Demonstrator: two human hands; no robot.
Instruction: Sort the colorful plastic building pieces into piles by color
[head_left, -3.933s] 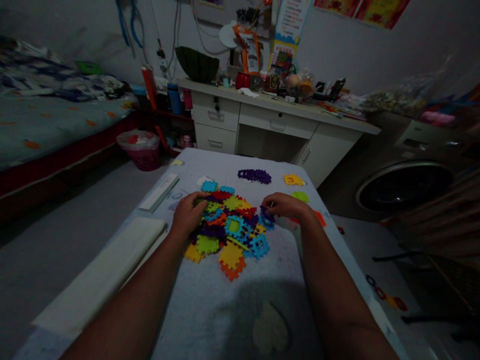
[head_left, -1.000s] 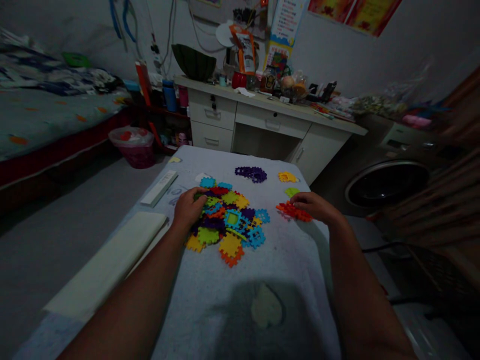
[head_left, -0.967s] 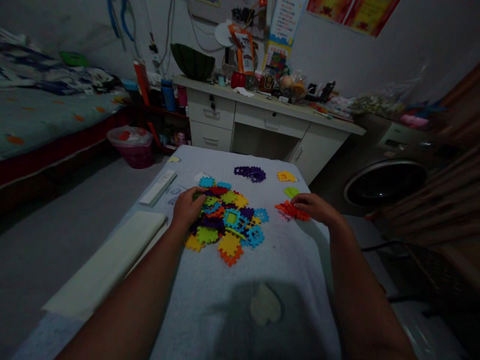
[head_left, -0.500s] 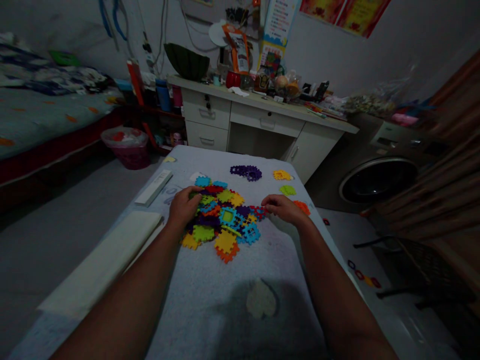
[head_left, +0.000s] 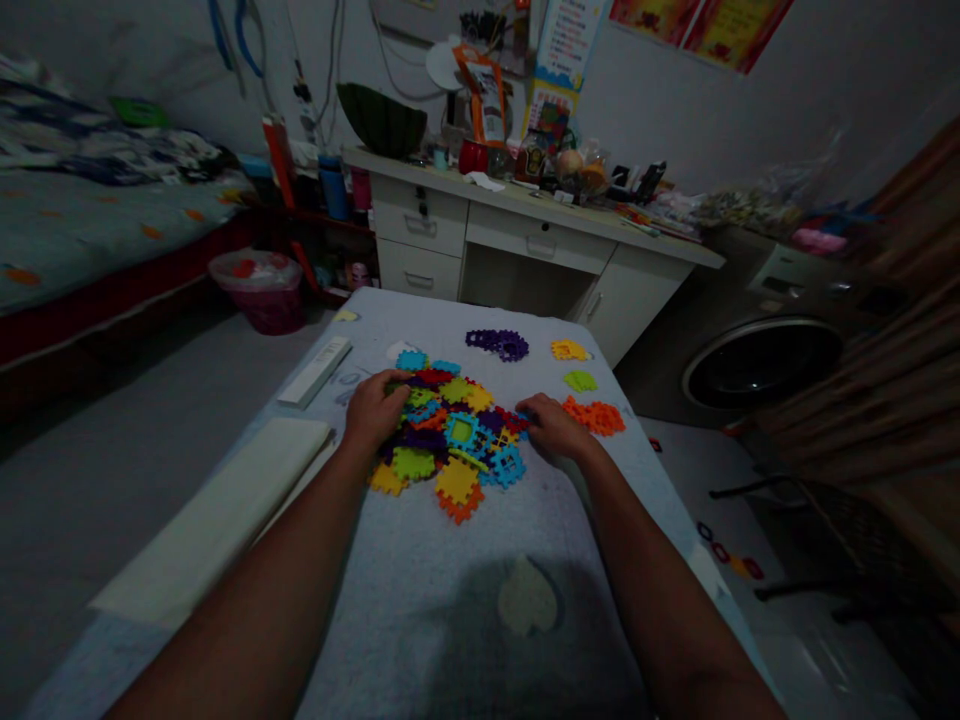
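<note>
- Head view, dim room: left hand (head_left: 373, 412) palm-down on near-left edge of mixed tile pile (head_left: 450, 445), fingers curled over tiles; cannot tell if pinching any.
- Right hand (head_left: 553, 430) at pile's right edge, fingertips touching tiles there; grip hidden from above, cannot tell if pinching.
- Pile mid-table (head_left: 450, 620), between both hands; many colours, pieces overlapping.
- Lying apart beyond and right of pile, one colour each: purple group (head_left: 498, 343), yellow piece (head_left: 568, 350), green piece (head_left: 580, 380), orange group (head_left: 596, 416) just beside right hand.
- Looks early: only a few tiles apart by colour, bulk mixed in pile.
- Containers: pink bin (head_left: 259, 290) on floor, bag-lined, something red inside; dark green bowl (head_left: 382, 118) on desk (head_left: 525, 215), contents not visible.
</note>
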